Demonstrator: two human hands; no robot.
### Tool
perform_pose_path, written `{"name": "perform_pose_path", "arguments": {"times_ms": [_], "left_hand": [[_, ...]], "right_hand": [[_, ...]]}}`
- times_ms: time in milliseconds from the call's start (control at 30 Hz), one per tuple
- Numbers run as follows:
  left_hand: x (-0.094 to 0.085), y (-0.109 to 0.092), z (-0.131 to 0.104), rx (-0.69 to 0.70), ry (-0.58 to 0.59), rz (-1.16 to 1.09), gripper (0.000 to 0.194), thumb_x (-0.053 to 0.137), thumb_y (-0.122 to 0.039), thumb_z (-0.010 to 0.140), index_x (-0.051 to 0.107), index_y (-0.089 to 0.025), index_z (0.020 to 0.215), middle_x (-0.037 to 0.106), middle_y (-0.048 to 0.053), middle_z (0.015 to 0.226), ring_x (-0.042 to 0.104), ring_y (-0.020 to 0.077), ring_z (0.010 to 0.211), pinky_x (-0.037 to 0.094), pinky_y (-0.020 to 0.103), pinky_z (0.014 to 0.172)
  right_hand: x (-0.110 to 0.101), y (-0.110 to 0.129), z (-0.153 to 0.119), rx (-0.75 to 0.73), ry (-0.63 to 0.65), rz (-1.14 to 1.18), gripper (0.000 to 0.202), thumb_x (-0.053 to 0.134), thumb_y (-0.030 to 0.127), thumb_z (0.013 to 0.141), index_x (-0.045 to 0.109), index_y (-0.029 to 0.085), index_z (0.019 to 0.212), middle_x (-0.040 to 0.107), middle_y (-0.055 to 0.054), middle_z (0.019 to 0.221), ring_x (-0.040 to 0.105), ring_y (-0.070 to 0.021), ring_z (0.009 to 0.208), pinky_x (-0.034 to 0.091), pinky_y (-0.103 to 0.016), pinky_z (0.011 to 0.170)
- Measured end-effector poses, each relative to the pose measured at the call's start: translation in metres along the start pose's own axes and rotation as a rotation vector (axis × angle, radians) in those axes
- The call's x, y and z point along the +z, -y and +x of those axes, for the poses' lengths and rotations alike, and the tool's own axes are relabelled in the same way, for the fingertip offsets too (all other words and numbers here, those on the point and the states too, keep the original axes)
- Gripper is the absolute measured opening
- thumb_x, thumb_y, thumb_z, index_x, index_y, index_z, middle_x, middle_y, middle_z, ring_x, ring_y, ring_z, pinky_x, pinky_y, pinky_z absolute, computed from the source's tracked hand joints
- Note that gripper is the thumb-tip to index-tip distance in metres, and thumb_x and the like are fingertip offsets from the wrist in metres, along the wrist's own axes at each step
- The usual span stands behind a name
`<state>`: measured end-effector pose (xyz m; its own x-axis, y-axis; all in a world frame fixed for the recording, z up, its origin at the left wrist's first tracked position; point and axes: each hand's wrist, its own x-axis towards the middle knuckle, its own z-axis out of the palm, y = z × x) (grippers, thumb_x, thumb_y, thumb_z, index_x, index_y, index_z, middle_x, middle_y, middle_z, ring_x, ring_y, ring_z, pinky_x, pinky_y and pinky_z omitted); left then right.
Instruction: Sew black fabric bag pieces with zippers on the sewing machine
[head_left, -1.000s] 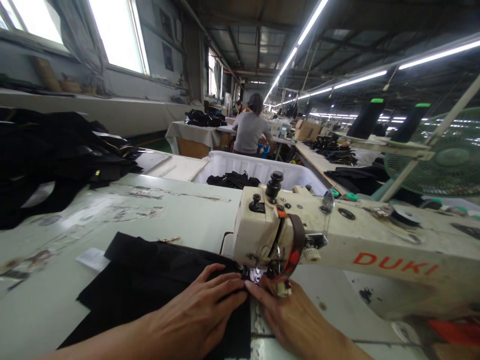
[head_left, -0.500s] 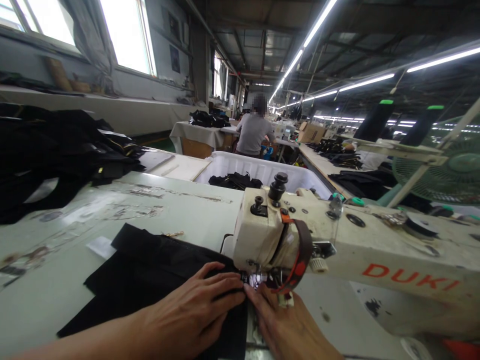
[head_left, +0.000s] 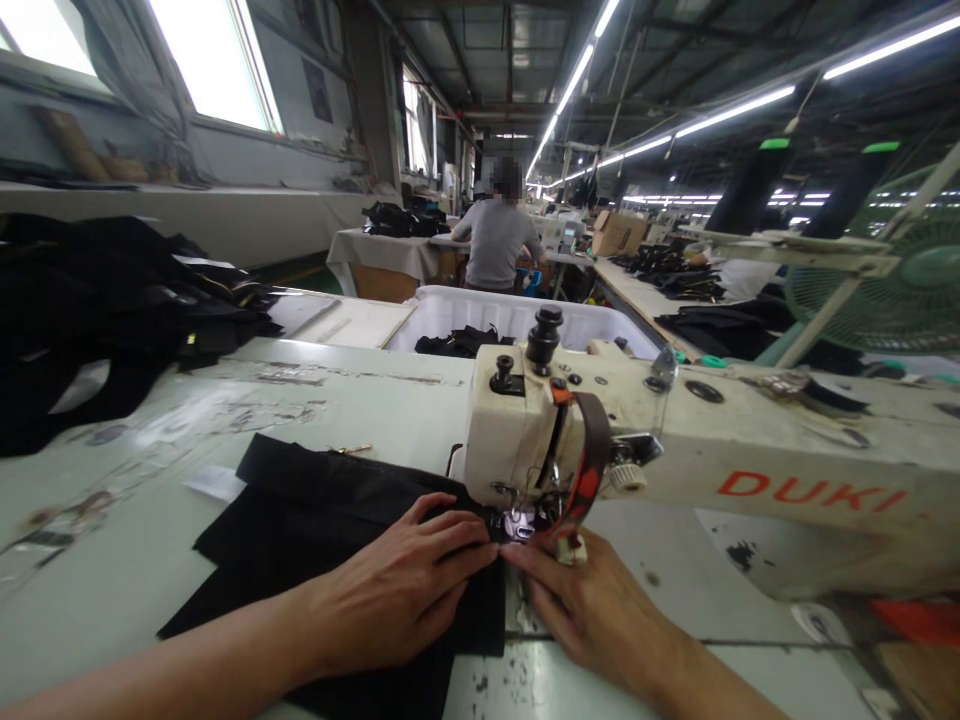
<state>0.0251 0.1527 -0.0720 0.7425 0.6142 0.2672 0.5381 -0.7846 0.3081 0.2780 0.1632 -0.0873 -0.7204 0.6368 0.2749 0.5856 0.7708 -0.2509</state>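
A black fabric piece (head_left: 300,530) lies on the pale sewing table, its right edge under the lit presser foot (head_left: 519,524) of a sewing machine (head_left: 506,425). My left hand (head_left: 409,575) rests on top of the cloth, fingers extended toward the foot and fairly flat. Just right of the foot is my right hand (head_left: 585,595), closed, its fingertips at the fabric edge and the other fingers curled under. The machine's lower parts partly cover that hand. A gold zipper pull (head_left: 351,450) shows at the cloth's far edge, and a white slip (head_left: 215,483) pokes out at its left.
Heaped black garment pieces (head_left: 97,310) cover the table's left end. Behind the machine stands a white plastic bin (head_left: 525,308) with dark cloth inside. A person (head_left: 499,245) sits farther back. Thread cones (head_left: 750,190) and a green fan (head_left: 900,265) are at the right.
The fabric has shifted right and away from me past the presser foot, with my left hand on it. My right hand has turned slightly outward. The whole view has tilted down a little.
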Motion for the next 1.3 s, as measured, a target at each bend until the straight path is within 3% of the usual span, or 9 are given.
{"name": "perform_pose_path", "arguments": {"times_ms": [167, 500, 800, 967, 1167, 1300], "left_hand": [[-0.0003, 0.0007, 0.0009, -0.012, 0.013, -0.015, 0.042, 0.048, -0.013, 0.091, 0.052, -0.022, 0.132, 0.062, 0.007, 0.123, 0.057, 0.0223, 0.115, 0.029, 0.046, 0.113], [0.0004, -0.0013, 0.0007, -0.004, -0.055, -0.016, 0.044, 0.051, -0.011, 0.089, 0.053, -0.023, 0.131, 0.062, 0.008, 0.123, 0.059, 0.0231, 0.114, 0.034, 0.046, 0.112], [-0.0007, -0.0013, 0.0009, -0.013, -0.032, 0.005, 0.04, 0.048, -0.012, 0.091, 0.054, -0.021, 0.13, 0.061, 0.007, 0.127, 0.056, 0.0222, 0.12, 0.031, 0.046, 0.114], [0.0017, 0.0012, 0.0008, -0.022, -0.044, 0.037, 0.041, 0.048, -0.014, 0.091, 0.053, -0.02, 0.131, 0.06, 0.009, 0.128, 0.055, 0.0228, 0.122, 0.031, 0.046, 0.114], [0.0044, 0.0041, -0.0007, -0.002, -0.09, 0.077, 0.043, 0.05, -0.014, 0.091, 0.053, -0.02, 0.133, 0.062, 0.009, 0.127, 0.057, 0.0231, 0.119, 0.034, 0.046, 0.113], [0.0029, 0.0026, -0.0056, -0.009, -0.041, 0.095, 0.046, 0.058, -0.026, 0.09, 0.05, -0.018, 0.135, 0.059, 0.011, 0.134, 0.053, 0.0255, 0.126, 0.029, 0.049, 0.116]], "right_hand": [[0.0042, -0.0003, -0.0024, -0.011, 0.017, -0.036, 0.046, 0.053, 0.016, 0.089, 0.055, 0.024, 0.134, 0.067, -0.01, 0.115, 0.062, -0.0277, 0.105, 0.052, -0.046, 0.092], [-0.0001, 0.0037, 0.0006, -0.029, -0.019, -0.048, 0.04, 0.049, 0.015, 0.09, 0.058, 0.022, 0.129, 0.069, -0.01, 0.11, 0.065, -0.0267, 0.097, 0.055, -0.045, 0.086], [0.0022, 0.0016, 0.0028, -0.105, -0.049, -0.115, 0.042, 0.048, 0.013, 0.088, 0.059, 0.017, 0.128, 0.07, -0.015, 0.106, 0.067, -0.0293, 0.097, 0.057, -0.046, 0.083], [0.0008, 0.002, 0.0026, -0.055, -0.046, -0.055, 0.042, 0.048, 0.012, 0.088, 0.059, 0.02, 0.128, 0.069, -0.011, 0.111, 0.066, -0.0264, 0.098, 0.056, -0.043, 0.086], [-0.0017, 0.002, 0.0024, -0.006, -0.047, 0.019, 0.031, 0.048, 0.017, 0.093, 0.065, 0.022, 0.118, 0.07, -0.007, 0.103, 0.065, -0.0234, 0.092, 0.054, -0.039, 0.085], [-0.004, 0.0013, 0.004, -0.03, 0.015, 0.003, 0.025, 0.055, 0.027, 0.095, 0.063, 0.023, 0.119, 0.07, -0.005, 0.1, 0.065, -0.0233, 0.093, 0.052, -0.038, 0.085]]}}
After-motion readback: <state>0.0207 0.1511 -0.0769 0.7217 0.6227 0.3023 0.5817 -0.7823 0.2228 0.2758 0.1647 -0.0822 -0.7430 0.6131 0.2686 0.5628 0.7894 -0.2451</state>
